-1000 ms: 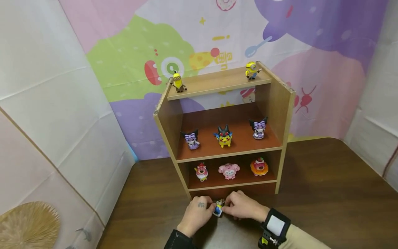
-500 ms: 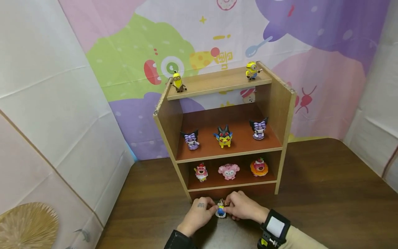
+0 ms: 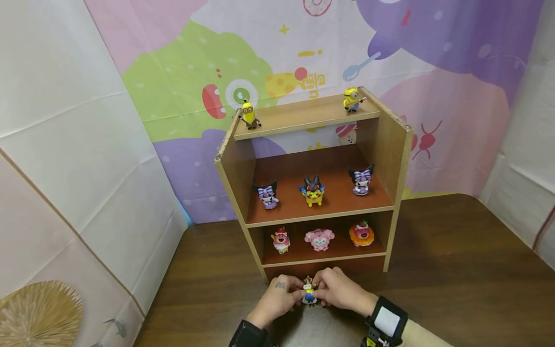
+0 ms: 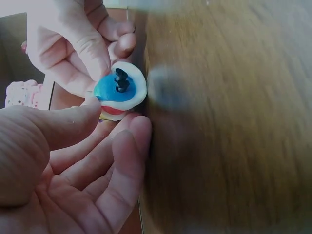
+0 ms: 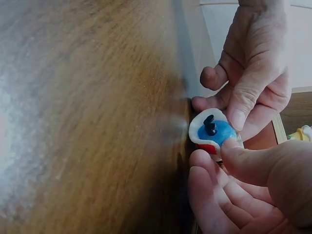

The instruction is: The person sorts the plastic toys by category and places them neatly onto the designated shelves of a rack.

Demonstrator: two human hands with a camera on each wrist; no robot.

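Observation:
Low in front of the shelf, a small Minion figurine (image 3: 309, 294) is between my two hands. It has a yellow upper part, blue overalls, a white-edged red cape and a crown. My left hand (image 3: 277, 296) pinches it from the left with thumb and fingers. My right hand (image 3: 340, 289) pinches it from the right. In the left wrist view the figurine's blue underside (image 4: 109, 90) and black feet point outward, off the tabletop. The right wrist view shows the same blue body (image 5: 219, 131) between both thumbs.
A wooden shelf (image 3: 321, 218) stands behind my hands. Minion figurines (image 3: 249, 115) stand at both ends of its top board. Below are two purple-bowed figurines (image 3: 267, 195) beside a yellow one (image 3: 313, 192), then pink figurines (image 3: 319, 239). The brown table (image 3: 468, 260) extends rightward.
The Minion figurine was tilted a second ago and now stands upright between my fingers, moved slightly to the right. Both hands have barely shifted. The figurines on the shelf stay put.

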